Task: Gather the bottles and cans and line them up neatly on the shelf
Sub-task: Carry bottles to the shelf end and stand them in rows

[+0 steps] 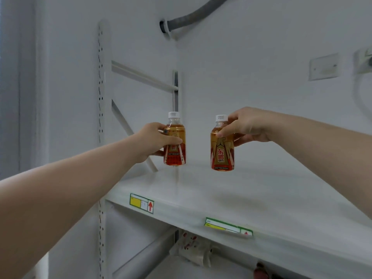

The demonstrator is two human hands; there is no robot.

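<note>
Item 1: left bottle [174,141]. Small clear plastic bottle of amber drink with a white cap and an orange-and-red label. Centre of the frame, slightly left. It stands upright, long axis vertical, cap up. The label's printed back faces the camera. Its base sits low over the rear of the shelf [221,194]; whether it touches the board cannot be told.

Item 2: right bottle [222,146]. Same kind, just right of centre and apart from the first. Upright, long axis vertical, cap up, leaning a touch to the left at the top. The label's front, with large red characters, faces the camera. Whether its base touches the shelf also cannot be told.

Item 3: left hand [155,139]. It reaches in from the lower left and is wrapped round the left bottle's middle, thumb across the label, fingers curled behind.

Item 4: right hand [247,125]. It reaches in from the right edge and grips the right bottle's shoulder, thumb on the upper label, fingers curled round the far side.

Item 5: fittings. White shelf board running from centre left to lower right, with two price tags [142,203] on its front edge. A slotted white post [101,117] stands at left. A grey hose [193,15] enters the wall at top centre.
</note>
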